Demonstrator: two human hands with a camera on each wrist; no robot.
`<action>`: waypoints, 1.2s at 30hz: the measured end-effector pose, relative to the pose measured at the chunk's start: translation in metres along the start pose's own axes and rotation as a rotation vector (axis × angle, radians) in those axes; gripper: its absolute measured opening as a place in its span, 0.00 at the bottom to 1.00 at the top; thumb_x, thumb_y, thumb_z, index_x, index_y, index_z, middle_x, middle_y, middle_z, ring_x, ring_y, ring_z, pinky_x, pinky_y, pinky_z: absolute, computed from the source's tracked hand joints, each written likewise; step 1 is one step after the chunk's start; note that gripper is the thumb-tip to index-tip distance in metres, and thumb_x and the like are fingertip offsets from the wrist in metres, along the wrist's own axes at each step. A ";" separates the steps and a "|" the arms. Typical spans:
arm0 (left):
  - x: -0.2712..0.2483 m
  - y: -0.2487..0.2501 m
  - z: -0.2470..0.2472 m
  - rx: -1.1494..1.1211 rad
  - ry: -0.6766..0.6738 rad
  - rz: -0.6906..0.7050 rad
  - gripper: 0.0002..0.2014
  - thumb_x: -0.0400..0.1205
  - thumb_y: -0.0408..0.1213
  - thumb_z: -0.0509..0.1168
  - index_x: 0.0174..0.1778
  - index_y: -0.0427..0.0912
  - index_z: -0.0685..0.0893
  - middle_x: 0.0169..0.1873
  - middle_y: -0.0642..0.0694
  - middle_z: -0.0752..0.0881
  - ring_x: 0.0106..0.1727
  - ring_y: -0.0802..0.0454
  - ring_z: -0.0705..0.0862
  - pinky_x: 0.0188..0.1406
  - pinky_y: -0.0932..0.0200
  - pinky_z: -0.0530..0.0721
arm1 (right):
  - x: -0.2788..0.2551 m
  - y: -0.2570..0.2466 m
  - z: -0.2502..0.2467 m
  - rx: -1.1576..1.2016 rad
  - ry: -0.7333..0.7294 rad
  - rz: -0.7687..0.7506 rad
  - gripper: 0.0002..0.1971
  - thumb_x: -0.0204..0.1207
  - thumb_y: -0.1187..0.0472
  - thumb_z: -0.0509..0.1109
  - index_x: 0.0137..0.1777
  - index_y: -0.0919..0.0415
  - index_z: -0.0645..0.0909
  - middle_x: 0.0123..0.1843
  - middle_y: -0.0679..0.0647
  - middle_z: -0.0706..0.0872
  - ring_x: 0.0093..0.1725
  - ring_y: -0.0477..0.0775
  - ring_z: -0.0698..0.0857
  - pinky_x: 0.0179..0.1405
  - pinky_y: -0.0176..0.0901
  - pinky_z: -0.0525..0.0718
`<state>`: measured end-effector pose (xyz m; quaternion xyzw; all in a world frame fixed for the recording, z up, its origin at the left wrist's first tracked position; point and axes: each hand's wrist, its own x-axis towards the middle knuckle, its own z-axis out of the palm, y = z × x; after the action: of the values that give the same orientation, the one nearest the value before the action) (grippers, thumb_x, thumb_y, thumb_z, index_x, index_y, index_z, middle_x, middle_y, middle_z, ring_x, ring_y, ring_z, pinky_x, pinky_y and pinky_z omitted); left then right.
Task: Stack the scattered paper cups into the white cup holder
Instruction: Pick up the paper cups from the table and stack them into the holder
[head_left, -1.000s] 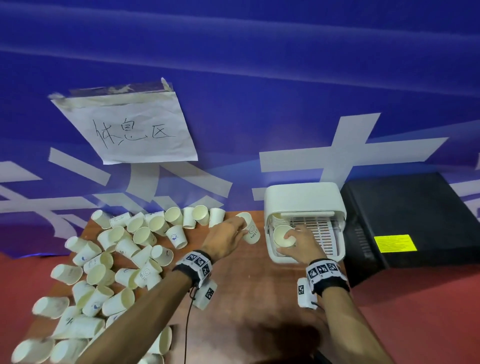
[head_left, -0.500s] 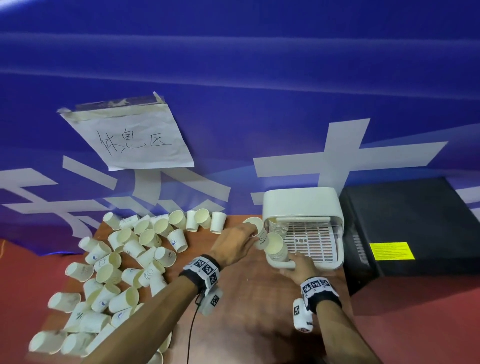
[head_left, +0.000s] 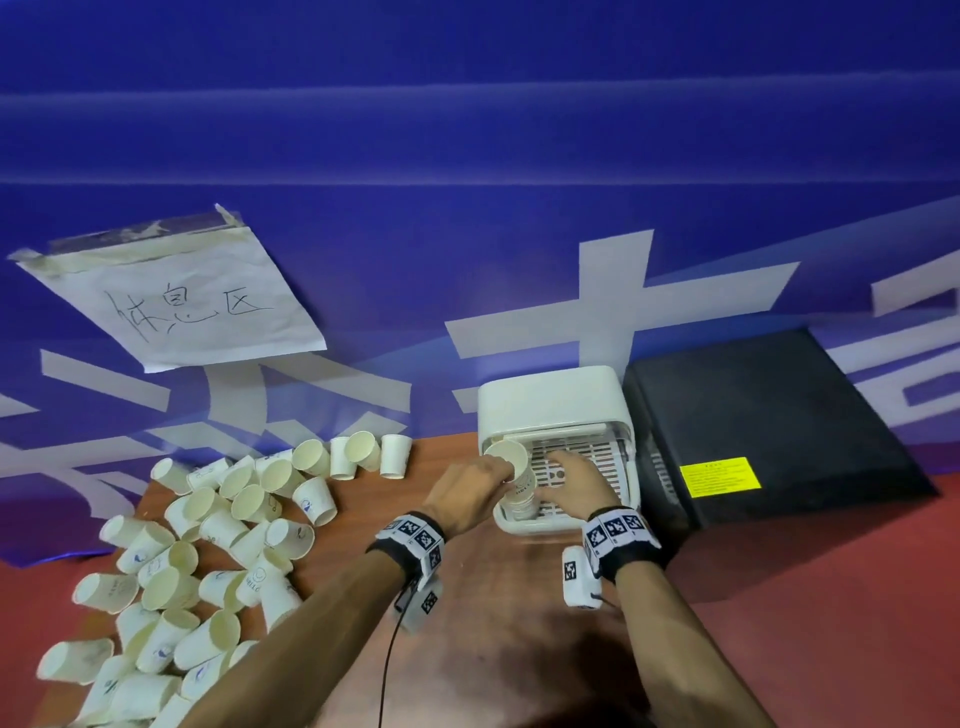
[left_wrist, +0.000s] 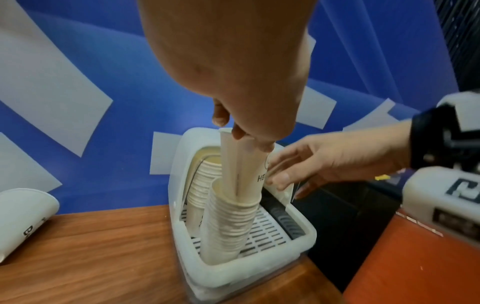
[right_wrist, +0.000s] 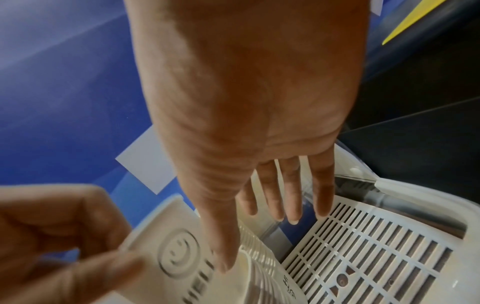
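Paper cups (head_left: 208, 551) are strewn in a large heap across the wooden table (head_left: 467, 623), well to the left of both hands. Behind everything a blue banner (head_left: 467, 156) is hung, with a taped handwritten sheet (head_left: 176, 306) seen above the heap. A black box (head_left: 769, 431) is set just to the right of the right hand. Directly ahead of both hands the white cup holder (head_left: 550, 400) is placed, its slatted tray (right_wrist: 363, 246) lying under the right hand's fingers (right_wrist: 293, 197). Two nested stacks are seen in its left part; the front stack (left_wrist: 228, 222) is tilted towards the left hand. A single cup (left_wrist: 241, 164) is pinched near its rim by the left hand (head_left: 467, 493), its base already lowered into the top of that stack. The right hand (head_left: 576, 480) is held open with straight, spread fingers, its thumb (right_wrist: 221, 242) laid against the stack's rim beside the held cup.
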<state>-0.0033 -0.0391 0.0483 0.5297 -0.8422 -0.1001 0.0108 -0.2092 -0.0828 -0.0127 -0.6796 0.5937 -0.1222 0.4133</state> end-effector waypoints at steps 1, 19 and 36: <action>0.003 0.001 0.006 0.039 -0.045 0.003 0.09 0.88 0.43 0.58 0.46 0.44 0.76 0.46 0.42 0.86 0.42 0.37 0.83 0.33 0.48 0.78 | -0.002 0.000 -0.002 0.005 -0.007 -0.003 0.33 0.69 0.48 0.82 0.72 0.57 0.79 0.70 0.56 0.84 0.67 0.58 0.83 0.67 0.56 0.82; 0.014 -0.005 0.051 0.027 -0.245 -0.086 0.07 0.84 0.32 0.63 0.50 0.41 0.86 0.51 0.41 0.88 0.51 0.40 0.86 0.45 0.54 0.79 | 0.018 -0.012 0.031 0.292 -0.236 0.124 0.22 0.81 0.51 0.69 0.75 0.46 0.78 0.57 0.48 0.88 0.52 0.50 0.88 0.41 0.38 0.84; 0.075 0.025 0.070 -0.029 -0.338 -0.055 0.20 0.85 0.25 0.59 0.74 0.36 0.73 0.73 0.38 0.75 0.70 0.37 0.80 0.64 0.42 0.79 | 0.039 0.039 0.014 0.878 0.001 0.469 0.23 0.83 0.67 0.59 0.77 0.54 0.71 0.72 0.61 0.78 0.63 0.66 0.86 0.50 0.61 0.93</action>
<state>-0.0674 -0.0842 -0.0227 0.5278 -0.8157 -0.2001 -0.1263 -0.2168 -0.1105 -0.0617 -0.2894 0.6233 -0.2646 0.6766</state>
